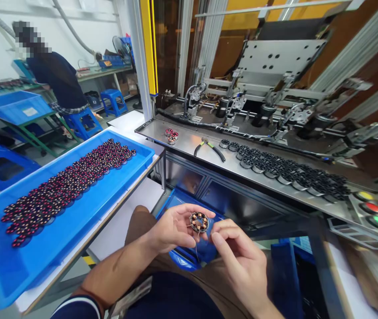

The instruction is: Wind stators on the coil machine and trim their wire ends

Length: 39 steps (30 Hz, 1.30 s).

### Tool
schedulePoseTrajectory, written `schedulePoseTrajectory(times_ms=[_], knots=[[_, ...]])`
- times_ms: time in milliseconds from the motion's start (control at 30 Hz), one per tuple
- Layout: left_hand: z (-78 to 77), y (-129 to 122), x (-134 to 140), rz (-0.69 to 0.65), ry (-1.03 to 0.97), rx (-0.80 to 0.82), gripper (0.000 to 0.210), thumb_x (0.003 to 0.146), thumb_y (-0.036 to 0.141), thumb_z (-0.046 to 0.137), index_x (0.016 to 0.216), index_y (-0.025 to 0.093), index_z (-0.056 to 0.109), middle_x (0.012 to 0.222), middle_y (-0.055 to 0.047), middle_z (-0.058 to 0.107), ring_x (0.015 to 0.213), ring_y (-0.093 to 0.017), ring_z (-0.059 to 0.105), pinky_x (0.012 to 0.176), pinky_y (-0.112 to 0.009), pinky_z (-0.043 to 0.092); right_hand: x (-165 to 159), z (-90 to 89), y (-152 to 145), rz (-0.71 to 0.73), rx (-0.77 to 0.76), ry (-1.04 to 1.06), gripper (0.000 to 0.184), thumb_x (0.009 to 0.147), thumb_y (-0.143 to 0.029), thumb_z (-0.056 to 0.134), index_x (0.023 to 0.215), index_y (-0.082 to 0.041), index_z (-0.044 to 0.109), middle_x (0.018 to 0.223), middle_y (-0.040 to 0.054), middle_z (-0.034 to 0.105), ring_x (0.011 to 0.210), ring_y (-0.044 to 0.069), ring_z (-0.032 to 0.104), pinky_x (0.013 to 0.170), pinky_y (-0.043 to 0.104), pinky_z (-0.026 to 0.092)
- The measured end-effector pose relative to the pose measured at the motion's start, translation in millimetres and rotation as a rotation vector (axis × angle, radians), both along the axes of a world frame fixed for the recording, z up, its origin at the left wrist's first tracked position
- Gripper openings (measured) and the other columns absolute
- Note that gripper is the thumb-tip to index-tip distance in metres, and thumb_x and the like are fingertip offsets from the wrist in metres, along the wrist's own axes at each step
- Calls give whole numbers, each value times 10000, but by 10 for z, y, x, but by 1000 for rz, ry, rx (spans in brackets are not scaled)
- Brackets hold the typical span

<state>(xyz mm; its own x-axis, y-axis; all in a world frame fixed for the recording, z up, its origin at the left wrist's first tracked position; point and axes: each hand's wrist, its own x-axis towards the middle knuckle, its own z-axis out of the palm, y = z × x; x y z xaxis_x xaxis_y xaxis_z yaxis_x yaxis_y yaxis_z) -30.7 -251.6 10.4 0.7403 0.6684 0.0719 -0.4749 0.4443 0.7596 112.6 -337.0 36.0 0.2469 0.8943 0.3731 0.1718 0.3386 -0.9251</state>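
A small ring with copper wire (199, 222) is up in the air over the person's lap. The left hand (177, 228) is half curled and holds it in the fingers. The right hand (238, 252) is just beside it, with bent fingers and the thumb pressed in; I can't see if it pinches a wire. Thin wire ends stick out of the ring, so this one does not look done.

Three red and copper rings (171, 136) sit near the left end of the silver table (189, 138), with pliers (219, 152) to their right. Lots of black rings (285, 170) fill its right part; I see no copper on them, so they look left to do.

The blue tray (86, 210) has a big pile of red and copper rings (72, 179), running from its near end toward its far right corner. Those look mostly done.
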Motion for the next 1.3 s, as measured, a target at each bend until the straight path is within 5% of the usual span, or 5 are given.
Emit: schedulePoseTrajectory(times_ms=[467,800,967,1067,1300], knots=[[152,-61,-4,687,228,1100,391,721,152,794,1088,163,658,947,-95,773,904,-196,743,841,-287,604,-18,-56,90,112,31,92,154,913,-318,648,810,-217,593,817,35,555,770,182,554,670,300,471],[158,-110,6,607,291,845,352,721,238,809,1036,157,675,969,-99,764,882,-188,741,768,-263,629,-129,-274,124,-34,-34,291,221,967,-363,561,802,-216,561,782,18,551,742,163,543,698,297,485],[237,-85,28,725,360,1106,342,710,168,779,1036,140,682,954,-105,770,887,-188,744,773,-249,621,34,-224,121,-165,274,-88,361,833,-222,711,1166,-254,576,1219,121,546,1119,265,554,902,453,497],[255,-79,28,749,357,1156,334,731,159,746,1058,159,677,956,-95,772,898,-192,745,787,-273,622,106,-109,118,-140,332,-341,258,828,-136,693,1051,-258,648,1336,128,493,1213,295,493,927,497,475],[187,-101,7,614,268,929,397,692,199,826,1063,177,686,1005,-97,768,929,-204,738,806,-292,625,18,-64,153,-151,-25,56,180,901,-284,657,739,-206,646,1121,107,609,1019,234,609,859,400,526]])
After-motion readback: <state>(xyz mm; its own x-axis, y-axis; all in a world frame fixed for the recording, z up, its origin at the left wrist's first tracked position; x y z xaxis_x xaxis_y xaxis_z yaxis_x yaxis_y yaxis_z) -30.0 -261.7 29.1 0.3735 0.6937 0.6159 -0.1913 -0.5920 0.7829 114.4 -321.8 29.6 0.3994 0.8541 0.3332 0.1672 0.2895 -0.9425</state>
